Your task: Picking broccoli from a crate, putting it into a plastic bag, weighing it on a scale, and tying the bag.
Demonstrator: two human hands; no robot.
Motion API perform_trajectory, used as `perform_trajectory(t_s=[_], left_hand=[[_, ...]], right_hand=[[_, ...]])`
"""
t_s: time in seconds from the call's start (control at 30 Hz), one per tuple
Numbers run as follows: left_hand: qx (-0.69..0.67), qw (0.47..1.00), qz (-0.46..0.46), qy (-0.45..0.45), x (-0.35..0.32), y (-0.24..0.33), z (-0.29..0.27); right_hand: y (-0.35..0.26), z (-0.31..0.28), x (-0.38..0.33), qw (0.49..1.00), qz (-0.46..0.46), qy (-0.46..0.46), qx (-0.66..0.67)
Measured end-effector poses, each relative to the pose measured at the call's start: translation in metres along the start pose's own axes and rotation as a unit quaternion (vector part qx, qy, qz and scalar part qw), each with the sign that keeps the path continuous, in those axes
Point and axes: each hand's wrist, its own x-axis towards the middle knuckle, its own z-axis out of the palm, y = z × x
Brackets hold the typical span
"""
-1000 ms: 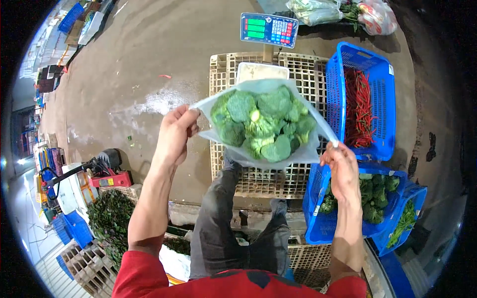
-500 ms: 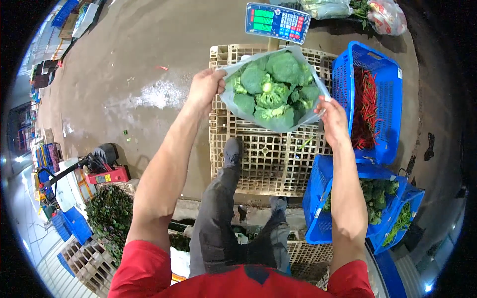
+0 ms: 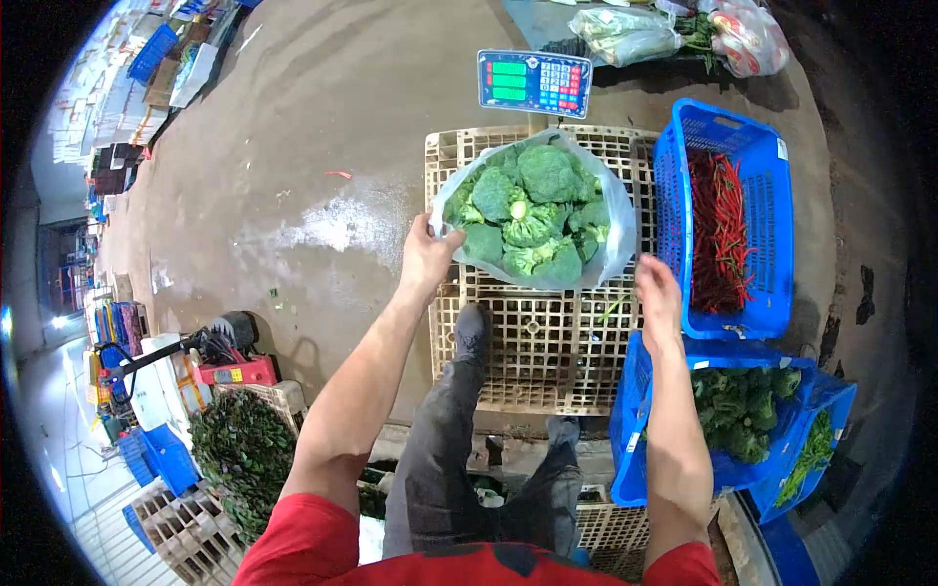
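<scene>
A clear plastic bag (image 3: pixel 620 220) full of green broccoli heads (image 3: pixel 554 176) stands with its mouth wide, below the display of a scale (image 3: pixel 534 85). Whatever the bag rests on is hidden beneath it. My left hand (image 3: pixel 428 262) pinches the bag's left rim between thumb and fingers. Just off the bag's lower right side, my right hand (image 3: pixel 660 298) holds nothing, its fingers stretched out. A slatted beige pallet (image 3: pixel 532 376) lies under the bag and reaches toward my feet.
To the right stands a blue crate (image 3: pixel 772 230) of red chilies (image 3: pixel 718 234). Nearer are a blue crate with broccoli (image 3: pixel 747 410) and another with leafy greens (image 3: pixel 809 457). Bagged vegetables (image 3: pixel 625 37) lie at the back right. Dark leafy produce (image 3: pixel 239 454) sits at lower left.
My right hand has let go of the bag's right rim and drawn down away from it. The bag's mouth has become rounder. My left hand stays at the left rim.
</scene>
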Motion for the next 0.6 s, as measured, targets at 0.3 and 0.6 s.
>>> perform_trajectory(t_s=[0.3, 0.6], left_hand=[[0.097, 0.993, 0.060, -0.003, -0.160, -0.098, 0.027], [-0.075, 0.984, 0.134, -0.086, -0.266, -0.134, 0.178]], right_hand=[[0.107, -0.198, -0.180, 0.957, 0.105, 0.137, 0.233], [0.266, -0.321, -0.264, 0.903, 0.254, 0.299, 0.175]])
